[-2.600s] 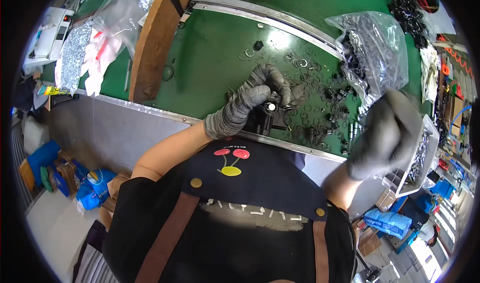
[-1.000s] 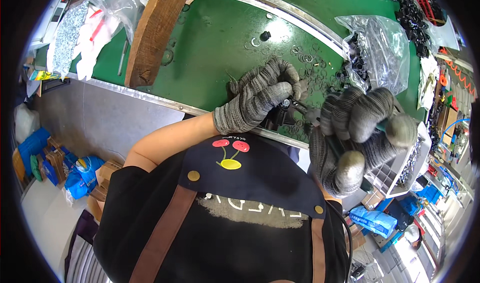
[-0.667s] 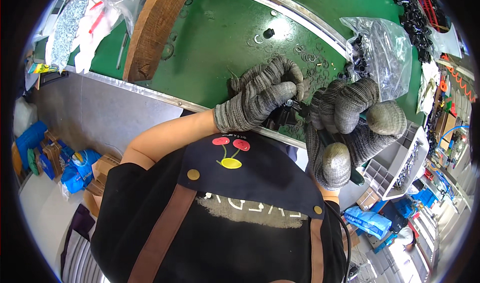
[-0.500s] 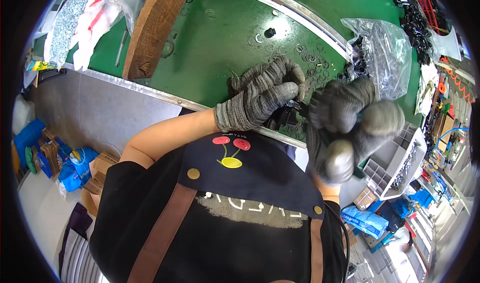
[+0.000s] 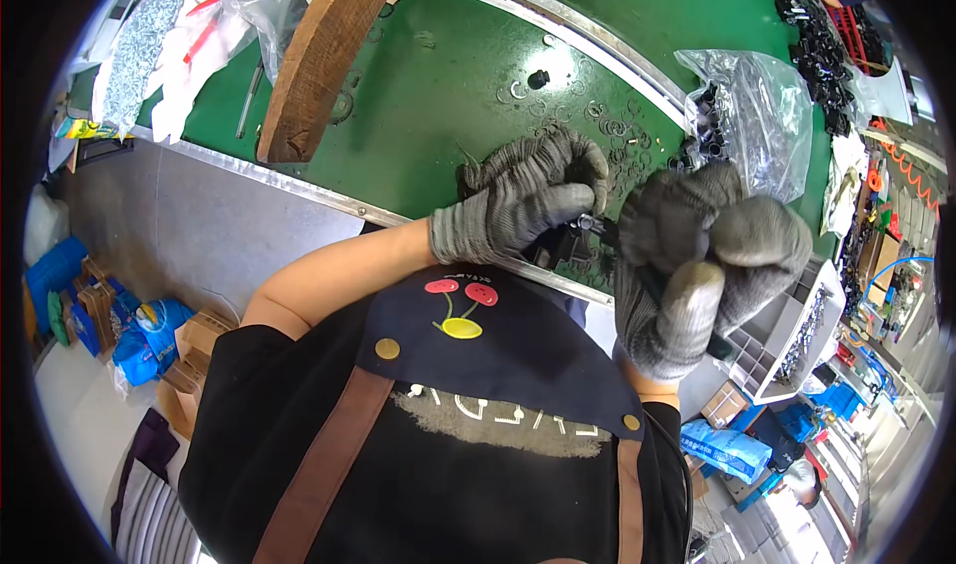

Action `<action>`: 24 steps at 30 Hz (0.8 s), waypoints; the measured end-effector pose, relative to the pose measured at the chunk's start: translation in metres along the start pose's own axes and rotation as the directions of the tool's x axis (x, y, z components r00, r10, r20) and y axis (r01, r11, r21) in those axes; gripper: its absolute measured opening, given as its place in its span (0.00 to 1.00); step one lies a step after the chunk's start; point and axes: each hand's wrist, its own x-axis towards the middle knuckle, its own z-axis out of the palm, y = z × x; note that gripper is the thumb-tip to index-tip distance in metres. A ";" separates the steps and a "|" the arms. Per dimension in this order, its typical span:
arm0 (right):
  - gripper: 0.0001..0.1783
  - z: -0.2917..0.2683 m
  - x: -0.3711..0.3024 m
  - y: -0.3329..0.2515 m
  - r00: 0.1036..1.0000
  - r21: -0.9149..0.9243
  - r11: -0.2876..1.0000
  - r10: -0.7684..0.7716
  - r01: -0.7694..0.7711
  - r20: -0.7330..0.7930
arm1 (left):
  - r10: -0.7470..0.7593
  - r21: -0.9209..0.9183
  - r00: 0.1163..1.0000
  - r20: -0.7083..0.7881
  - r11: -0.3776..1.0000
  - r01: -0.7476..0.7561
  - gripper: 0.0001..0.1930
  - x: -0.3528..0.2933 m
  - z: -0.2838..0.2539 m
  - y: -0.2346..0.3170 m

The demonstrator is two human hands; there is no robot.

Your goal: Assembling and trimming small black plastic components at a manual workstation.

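Holding a small dark part [image 5: 568,249] near the center of the frame, just over the front edge of the green tabletop [image 5: 428,96]; a bright metal end [image 5: 585,222] shows below the thumb. Left hand [image 5: 533,196], in a gray knit glove, has its fingers curled and closed round the part, hiding much of it. Right hand [image 5: 709,265], gloved alike, right of center: fingers bent round a dark green-handled tool [image 5: 721,347], its tip close to the metal end; whether they touch, cannot tell.

Just above the hands, thin dark rings [image 5: 609,126] lie scattered; a black cap [image 5: 539,79] sits among them. Right hand blocks the view of the tabletop beneath it and the near corner of a gray divided tray [image 5: 772,385], lower right, with small metal pieces in it. Clear plastic bag [image 5: 767,126] of black parts, right of the rings. Metal rail [image 5: 568,26] crosses above. Thick wooden board [image 5: 324,66] cuts across the upper left; beyond it a thin rod [image 5: 249,104], white cloth [image 5: 179,91] and more clear plastic [image 5: 254,1]. Black pieces [image 5: 797,16] heaped upper right.
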 end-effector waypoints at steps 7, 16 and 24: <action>0.20 0.001 -0.010 0.001 0.987 0.155 0.986 0.089 -0.067 -0.136 | 0.040 0.293 0.999 0.000 0.955 -0.038 0.12 0.000 -0.005 0.006; 0.17 0.000 -0.007 0.005 0.990 0.064 0.997 0.061 -0.053 -0.129 | -0.006 0.408 0.994 0.107 0.912 -0.039 0.18 -0.003 -0.011 0.014; 0.11 0.012 0.007 0.002 0.977 -0.077 0.994 0.058 -0.076 -0.206 | 0.060 0.328 0.984 -0.167 0.945 -0.002 0.29 -0.011 -0.005 -0.015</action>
